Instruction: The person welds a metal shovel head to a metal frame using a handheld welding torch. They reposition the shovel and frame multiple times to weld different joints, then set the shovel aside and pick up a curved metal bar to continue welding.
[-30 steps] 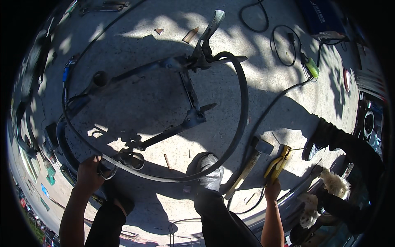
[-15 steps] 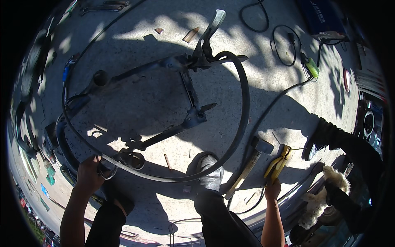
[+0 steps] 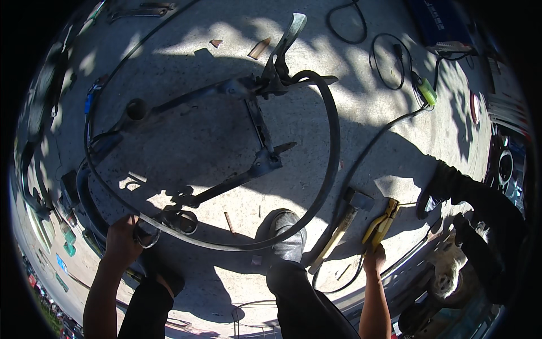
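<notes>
A dark metal frame (image 3: 226, 183) with round sleeves at its ends lies on the concrete. At its near left corner, my left hand (image 3: 122, 240) is closed around the frame beside a round metal sleeve (image 3: 147, 233). On the right, my right hand (image 3: 374, 258) grips a yellow welding electrode holder (image 3: 384, 223). A thin rod (image 3: 407, 203) sticks out of the holder's jaws toward the right. Just left of the holder lies a hammer (image 3: 341, 226) with a wooden handle. A thick black cable (image 3: 334, 133) loops over the frame and passes near my left hand.
My shoe (image 3: 288, 231) stands between the frame and the hammer. Another person's dark-clad leg (image 3: 477, 195) is at the right, with a fluffy white dog (image 3: 449, 271) close by. Black cords with a green connector (image 3: 427, 91) lie at the upper right, near a blue box (image 3: 443, 22).
The dog has shifted and turned at the right, and the other person's limb beside it has moved. My hands, the electrode holder and the frame stay almost in place.
</notes>
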`<state>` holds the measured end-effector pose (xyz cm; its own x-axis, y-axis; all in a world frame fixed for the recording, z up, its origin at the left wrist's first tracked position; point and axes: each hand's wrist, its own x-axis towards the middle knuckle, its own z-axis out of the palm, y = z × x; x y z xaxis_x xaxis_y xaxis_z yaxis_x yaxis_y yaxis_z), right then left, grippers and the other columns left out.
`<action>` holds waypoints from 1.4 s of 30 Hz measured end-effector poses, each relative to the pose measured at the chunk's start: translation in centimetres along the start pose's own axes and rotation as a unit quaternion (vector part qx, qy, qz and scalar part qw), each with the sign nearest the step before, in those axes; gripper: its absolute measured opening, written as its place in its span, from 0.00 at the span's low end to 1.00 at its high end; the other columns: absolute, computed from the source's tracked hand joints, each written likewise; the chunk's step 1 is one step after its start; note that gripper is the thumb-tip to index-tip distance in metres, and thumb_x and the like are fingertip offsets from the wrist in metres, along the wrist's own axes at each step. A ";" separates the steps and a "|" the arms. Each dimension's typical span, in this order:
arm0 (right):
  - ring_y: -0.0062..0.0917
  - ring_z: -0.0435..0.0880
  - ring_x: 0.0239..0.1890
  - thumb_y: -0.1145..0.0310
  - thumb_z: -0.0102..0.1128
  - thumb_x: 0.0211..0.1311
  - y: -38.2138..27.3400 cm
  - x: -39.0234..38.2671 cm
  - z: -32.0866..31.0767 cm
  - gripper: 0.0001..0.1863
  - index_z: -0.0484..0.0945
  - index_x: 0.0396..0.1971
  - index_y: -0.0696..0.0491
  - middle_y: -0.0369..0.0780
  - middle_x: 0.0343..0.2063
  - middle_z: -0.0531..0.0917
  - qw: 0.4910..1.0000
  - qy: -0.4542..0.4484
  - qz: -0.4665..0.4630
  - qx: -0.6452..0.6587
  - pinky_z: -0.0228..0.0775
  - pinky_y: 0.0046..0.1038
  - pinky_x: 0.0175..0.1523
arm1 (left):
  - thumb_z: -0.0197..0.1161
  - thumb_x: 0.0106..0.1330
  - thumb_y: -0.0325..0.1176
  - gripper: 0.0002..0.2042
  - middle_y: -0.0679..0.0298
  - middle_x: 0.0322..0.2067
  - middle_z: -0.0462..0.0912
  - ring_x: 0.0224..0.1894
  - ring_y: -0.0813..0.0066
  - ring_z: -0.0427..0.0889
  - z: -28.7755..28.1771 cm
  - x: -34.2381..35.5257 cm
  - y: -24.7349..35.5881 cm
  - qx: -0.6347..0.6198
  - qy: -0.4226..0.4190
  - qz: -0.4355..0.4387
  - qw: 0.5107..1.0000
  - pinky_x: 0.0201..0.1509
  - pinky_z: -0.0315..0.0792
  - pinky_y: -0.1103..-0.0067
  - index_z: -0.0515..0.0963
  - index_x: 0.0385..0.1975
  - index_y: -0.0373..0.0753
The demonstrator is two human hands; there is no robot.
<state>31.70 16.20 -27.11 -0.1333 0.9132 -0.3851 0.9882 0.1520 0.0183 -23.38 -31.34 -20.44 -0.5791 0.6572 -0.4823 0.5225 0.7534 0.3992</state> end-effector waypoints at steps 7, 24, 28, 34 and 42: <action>0.55 0.81 0.40 0.58 0.59 0.65 -0.1 -0.1 0.0 0.19 0.79 0.40 0.62 0.56 0.35 0.82 1.000 -0.001 -0.002 -0.002 0.72 0.48 0.47 | 0.74 0.48 0.28 0.16 0.49 0.30 0.82 0.36 0.44 0.83 0.0 -0.2 -0.3 -0.007 -0.021 -0.010 1.000 0.39 0.78 0.63 0.77 0.36 0.36; 0.56 0.81 0.39 0.58 0.58 0.65 -0.1 -0.1 -0.1 0.19 0.79 0.40 0.62 0.57 0.34 0.82 1.000 -0.002 -0.016 0.006 0.71 0.48 0.47 | 0.76 0.54 0.40 0.18 0.53 0.32 0.81 0.37 0.47 0.84 0.1 -0.1 0.0 0.006 0.003 0.006 1.000 0.40 0.78 0.64 0.78 0.34 0.34; 0.56 0.81 0.40 0.58 0.58 0.65 0.3 0.1 0.1 0.19 0.78 0.40 0.63 0.57 0.35 0.82 1.000 -0.004 -0.017 -0.001 0.71 0.48 0.47 | 0.75 0.54 0.38 0.16 0.53 0.32 0.81 0.37 0.47 0.84 0.2 -0.2 -0.2 0.006 0.004 0.003 1.000 0.40 0.78 0.64 0.78 0.34 0.35; 0.57 0.81 0.41 0.58 0.58 0.65 0.0 -0.1 0.0 0.20 0.78 0.41 0.63 0.58 0.36 0.82 1.000 -0.002 -0.015 -0.005 0.71 0.48 0.48 | 0.76 0.50 0.36 0.17 0.52 0.30 0.80 0.36 0.46 0.83 0.9 -0.6 -1.7 0.017 0.007 0.018 1.000 0.39 0.77 0.63 0.78 0.35 0.35; 0.56 0.81 0.41 0.57 0.58 0.66 -0.6 -0.2 -0.3 0.19 0.79 0.40 0.62 0.57 0.36 0.82 1.000 -0.007 -0.008 -0.004 0.71 0.48 0.48 | 0.76 0.45 0.30 0.20 0.52 0.34 0.82 0.38 0.47 0.83 1.8 -1.1 -4.2 -0.039 -0.017 0.009 0.999 0.41 0.77 0.65 0.80 0.39 0.36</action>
<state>31.08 16.00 -26.78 -0.1487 0.9052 -0.3982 0.9851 0.1706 0.0199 -23.85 -35.28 -23.03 -0.5478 0.6710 -0.4997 0.4818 0.7413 0.4673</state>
